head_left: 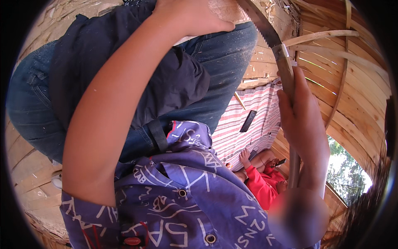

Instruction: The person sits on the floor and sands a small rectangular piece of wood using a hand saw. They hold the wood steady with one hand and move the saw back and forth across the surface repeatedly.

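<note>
My right hand [304, 112] is wrapped round the wooden handle [286, 74] of a handsaw. The toothed, curved metal blade [263, 23] runs up and left to the top edge, beside a pale piece of wood [228, 10]. At the top my left hand [197, 18] grips that wood, its thumb stretched along the near side. The fingers of this hand and most of the wood are cut off by the picture's edge. Below the wood is my bent knee in blue jeans [232, 62], dusted with sawdust.
A dark cloth [103, 62] lies over my lap. On a striped mat [232, 137] are a black flat object [248, 121] and a thin stick [239, 101]. A person in red [263, 186] sits there, holding a small dark object. Bent wooden strips [319, 36] stand by the plank wall [356, 103].
</note>
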A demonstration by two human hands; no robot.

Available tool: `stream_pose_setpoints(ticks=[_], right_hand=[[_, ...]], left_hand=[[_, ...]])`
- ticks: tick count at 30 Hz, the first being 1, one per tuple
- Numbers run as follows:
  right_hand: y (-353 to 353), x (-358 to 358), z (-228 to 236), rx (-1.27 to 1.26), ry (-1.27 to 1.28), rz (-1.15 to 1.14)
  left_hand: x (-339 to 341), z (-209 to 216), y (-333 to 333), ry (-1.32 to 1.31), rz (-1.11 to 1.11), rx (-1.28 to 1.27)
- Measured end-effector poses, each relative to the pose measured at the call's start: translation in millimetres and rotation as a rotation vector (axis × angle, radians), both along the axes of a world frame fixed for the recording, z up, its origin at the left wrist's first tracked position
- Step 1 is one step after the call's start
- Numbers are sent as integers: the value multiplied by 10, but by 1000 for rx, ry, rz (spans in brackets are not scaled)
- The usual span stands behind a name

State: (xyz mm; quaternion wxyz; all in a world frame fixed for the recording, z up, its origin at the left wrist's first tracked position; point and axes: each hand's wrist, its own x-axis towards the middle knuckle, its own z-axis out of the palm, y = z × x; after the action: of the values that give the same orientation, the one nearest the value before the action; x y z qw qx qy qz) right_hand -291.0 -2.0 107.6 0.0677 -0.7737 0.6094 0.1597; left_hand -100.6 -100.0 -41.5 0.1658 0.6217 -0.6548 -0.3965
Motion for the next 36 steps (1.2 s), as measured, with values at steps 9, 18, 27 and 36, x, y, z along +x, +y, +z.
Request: stream_pose_setpoints(ticks=[9,18,27,36], right_hand=[[-204,-100,-119,-74,-75,132],[-866,529,-577,5,-70,-254],[-712,273,-781,-340,-353,42],[-827,-132,-491,-261,-658,-200]], left_hand=[[-124,-59,125,-56,186,-231],[-253,-275,117,-119,270,-499],[145,-99,-72,12,-149,1],[1010,194,-369,-226,158,-230]])
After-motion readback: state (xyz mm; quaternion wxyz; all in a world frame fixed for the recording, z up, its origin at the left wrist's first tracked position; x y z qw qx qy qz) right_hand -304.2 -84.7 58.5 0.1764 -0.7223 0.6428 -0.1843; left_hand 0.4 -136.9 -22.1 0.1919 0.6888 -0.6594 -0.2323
